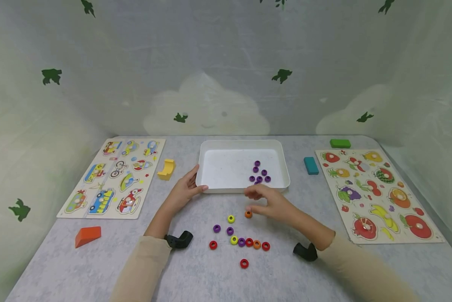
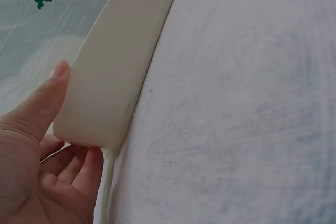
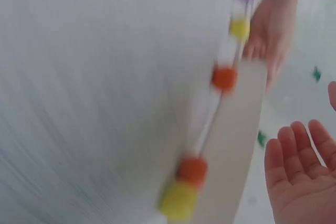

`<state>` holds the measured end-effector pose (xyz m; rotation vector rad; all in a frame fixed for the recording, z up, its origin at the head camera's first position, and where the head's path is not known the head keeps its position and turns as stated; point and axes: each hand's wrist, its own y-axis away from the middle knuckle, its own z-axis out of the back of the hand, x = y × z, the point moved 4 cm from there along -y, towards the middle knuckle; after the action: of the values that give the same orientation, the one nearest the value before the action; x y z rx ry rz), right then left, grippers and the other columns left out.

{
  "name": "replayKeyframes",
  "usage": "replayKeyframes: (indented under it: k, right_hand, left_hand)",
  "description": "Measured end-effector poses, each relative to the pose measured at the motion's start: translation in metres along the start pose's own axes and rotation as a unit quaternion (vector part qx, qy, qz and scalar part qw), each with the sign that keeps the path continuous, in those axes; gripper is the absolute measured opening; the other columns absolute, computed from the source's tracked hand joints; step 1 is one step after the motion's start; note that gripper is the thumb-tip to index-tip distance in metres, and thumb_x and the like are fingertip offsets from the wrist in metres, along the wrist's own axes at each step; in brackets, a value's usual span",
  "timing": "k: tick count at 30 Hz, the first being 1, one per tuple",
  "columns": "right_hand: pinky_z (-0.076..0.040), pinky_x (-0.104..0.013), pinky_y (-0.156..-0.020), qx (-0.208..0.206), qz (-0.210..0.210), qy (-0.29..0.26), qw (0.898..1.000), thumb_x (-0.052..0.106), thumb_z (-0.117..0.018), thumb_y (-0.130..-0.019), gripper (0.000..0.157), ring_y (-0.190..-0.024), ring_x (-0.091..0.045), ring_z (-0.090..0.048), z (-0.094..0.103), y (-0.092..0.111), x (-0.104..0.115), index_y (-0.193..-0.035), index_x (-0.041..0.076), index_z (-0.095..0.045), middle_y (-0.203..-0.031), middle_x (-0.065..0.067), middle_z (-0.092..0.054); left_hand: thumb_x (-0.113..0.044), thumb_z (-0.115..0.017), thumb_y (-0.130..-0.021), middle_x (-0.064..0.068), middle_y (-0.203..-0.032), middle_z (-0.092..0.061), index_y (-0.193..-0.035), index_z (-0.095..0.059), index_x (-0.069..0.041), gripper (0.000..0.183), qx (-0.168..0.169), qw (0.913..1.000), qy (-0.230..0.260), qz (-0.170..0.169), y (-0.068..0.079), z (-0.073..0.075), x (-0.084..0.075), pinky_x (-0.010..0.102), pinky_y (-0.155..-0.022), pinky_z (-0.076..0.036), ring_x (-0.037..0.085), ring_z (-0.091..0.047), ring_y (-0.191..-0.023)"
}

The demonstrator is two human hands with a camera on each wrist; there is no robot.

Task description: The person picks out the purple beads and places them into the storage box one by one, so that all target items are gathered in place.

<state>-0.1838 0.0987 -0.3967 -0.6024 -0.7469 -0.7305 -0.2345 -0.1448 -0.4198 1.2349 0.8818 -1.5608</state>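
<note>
Here, my left hand [image 1: 184, 189] grips the white tray [image 1: 226, 166] at near left.
My right hand [image 1: 274, 204], released, hangs by its near edge; purple beads [image 1: 264, 173] lie inside, right.

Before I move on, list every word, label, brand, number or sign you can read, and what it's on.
No readable text in any view.
Tray: no lettering shows.
Vehicle board and fruit board: pictures; any print there is too small to read.

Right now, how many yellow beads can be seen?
2: one yellow bead lies nearer the tray, the other yellow bead just left of a purple bead. The right hand may hide more.
</note>
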Motion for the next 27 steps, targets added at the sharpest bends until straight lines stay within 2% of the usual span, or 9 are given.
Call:
replayKeyframes:
  k: [5,9,13,17,21,24,27]
  right_hand:
    - [-0.043,-0.028,-0.076,0.061,-0.021,-0.028,0.998,0.035,-0.058,-0.075,0.043,-0.087,-0.015,-0.049,-0.026,0.022,0.008,-0.107,0.008,-0.049,-0.101,-0.002,-0.052]
    - [-0.043,-0.024,-0.075,0.102,-0.056,-0.035,0.993,0.035,-0.059,-0.073,0.038,-0.086,-0.01,-0.048,-0.044,0.034,0.005,-0.104,0.014,-0.051,-0.098,0.004,-0.052]
    - [-0.042,-0.019,-0.074,0.121,-0.056,-0.012,0.991,0.032,-0.061,-0.073,0.031,-0.086,-0.004,-0.048,-0.056,0.04,0.004,-0.1,0.019,-0.053,-0.095,0.011,-0.052]
    - [-0.043,-0.016,-0.066,0.115,-0.032,0.02,0.993,0.027,-0.06,-0.075,0.021,-0.079,-0.001,-0.047,-0.062,0.04,0.006,-0.094,0.022,-0.055,-0.088,0.014,-0.052]
    - [-0.043,-0.015,-0.062,0.104,-0.038,0.015,0.994,0.022,-0.06,-0.076,0.015,-0.074,-0.001,-0.047,-0.059,0.037,0.008,-0.09,0.022,-0.056,-0.084,0.014,-0.053]
    - [-0.044,-0.017,-0.066,0.075,-0.045,0.0,0.996,0.019,-0.06,-0.076,0.015,-0.076,-0.002,-0.049,-0.046,0.031,0.011,-0.091,0.018,-0.057,-0.085,0.012,-0.053]
    - [-0.045,-0.021,-0.069,0.021,-0.037,-0.009,0.999,0.016,-0.06,-0.076,0.017,-0.078,-0.004,-0.05,-0.026,0.019,0.01,-0.093,0.015,-0.058,-0.087,0.01,-0.054]
  left_hand:
    - [-0.012,-0.062,-0.073,0.01,-0.136,-0.012,-0.133,-0.011,-0.006,0.079,0.0,1.0,0.003,0.002,0.0,0.0,0.0,0.035,-0.094,-0.025,0.023,-0.016,-0.121]
    - [-0.012,-0.062,-0.073,0.01,-0.136,-0.012,-0.133,-0.012,-0.007,0.079,0.0,1.0,0.002,0.001,0.0,0.0,0.0,0.035,-0.094,-0.025,0.023,-0.017,-0.121]
    - [-0.012,-0.062,-0.073,0.011,-0.136,-0.012,-0.133,-0.011,-0.006,0.079,0.001,1.0,0.006,-0.004,0.0,0.0,0.0,0.036,-0.094,-0.025,0.023,-0.017,-0.121]
    - [-0.013,-0.063,-0.073,0.009,-0.136,-0.012,-0.133,-0.011,-0.006,0.079,-0.001,1.0,0.004,-0.003,0.0,0.0,0.001,0.035,-0.095,-0.024,0.022,-0.016,-0.121]
    - [-0.014,-0.063,-0.073,0.009,-0.136,-0.011,-0.133,-0.012,-0.007,0.079,-0.001,1.0,0.003,-0.003,0.0,0.0,0.002,0.034,-0.095,-0.024,0.022,-0.016,-0.121]
    - [-0.014,-0.063,-0.073,0.01,-0.136,-0.011,-0.133,-0.011,-0.007,0.079,0.0,1.0,0.004,-0.004,-0.001,0.0,0.002,0.034,-0.095,-0.024,0.022,-0.016,-0.121]
    - [-0.014,-0.063,-0.073,0.01,-0.136,-0.011,-0.133,-0.011,-0.006,0.079,0.001,1.0,0.004,-0.005,-0.001,0.0,0.002,0.034,-0.095,-0.024,0.022,-0.016,-0.121]
